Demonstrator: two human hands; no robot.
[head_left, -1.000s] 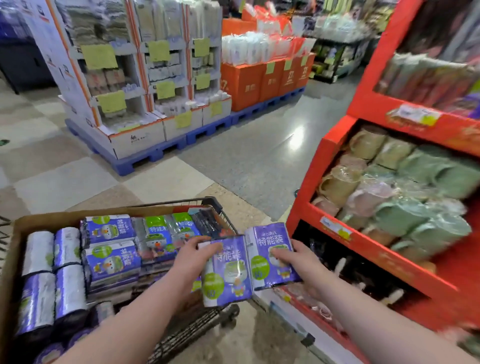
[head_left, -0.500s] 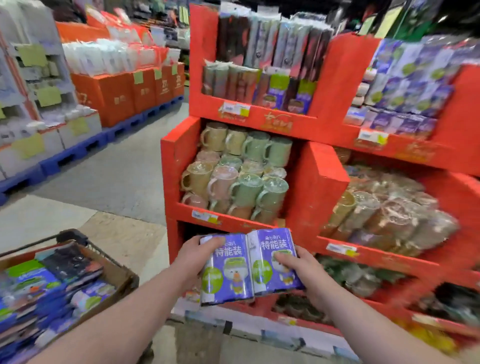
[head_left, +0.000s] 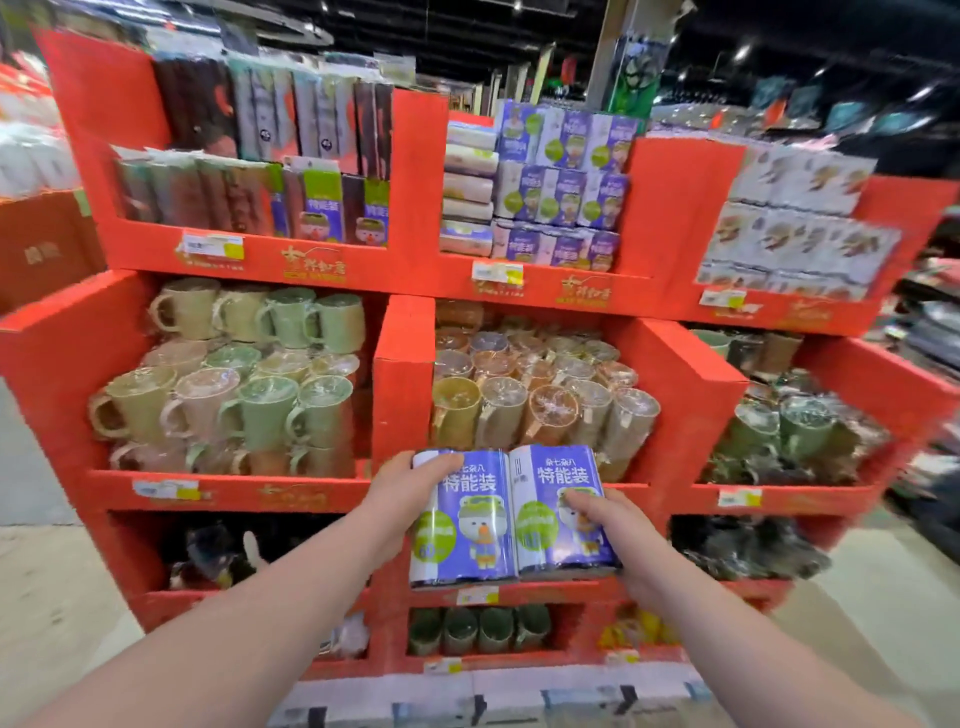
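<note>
1. Premises: a shop aisle under a dark ceiling. A red display stand of tiered bins fills the view. Mugs sit in the bin at 9 o'clock, film-wrapped cups in the centre bin, and matching purple packs in the top bin at 12 o'clock.
2. Item in hand: a twin pack of purple-wrapped rolls stands upright with its label to the camera. It is held in the air just toward 6 o'clock of centre, in front of the lip of the centre bin. It does not appear to rest on any shelf.
3. Risk, judged: the matching purple packs are well apart from the twin pack, high at 12 o'clock. A lift made too close to the stand could catch a bin lip or knock the film-wrapped cups.
4. Risk, judged: the wrapper looks glossy, so one grip letting go early could let the twin pack slide or tip. The top bin looks nearly full, and a forced push could dislodge stock.
5. Left grip: wrapped round the upper left edge of the twin pack, at its 10 o'clock, and not spread.
6. Right grip: fingers curled onto the front of the right-hand roll, with the palm at the pack's 4 o'clock side, clasping it.
</note>
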